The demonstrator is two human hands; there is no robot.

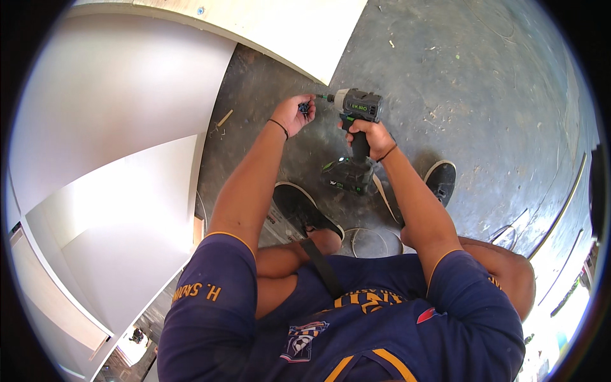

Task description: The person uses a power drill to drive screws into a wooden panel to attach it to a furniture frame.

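Note:
My right hand is wrapped round the grip of a black and grey cordless impact driver, whose battery hangs below. The driver's nose points left, and its thin driver bit reaches the fingertips of my left hand. That hand is curled, palm up, round several small dark screws. Whether a screw sits on the bit's tip is too small to tell. Both hands are held above the dark floor, near the corner of a pale wooden panel.
On the left stands a white cabinet carcass with an inner panel. My dark shoes are on the grey floor. Wood scraps and a thin loop of strapping lie about. Long thin strips lie at the right.

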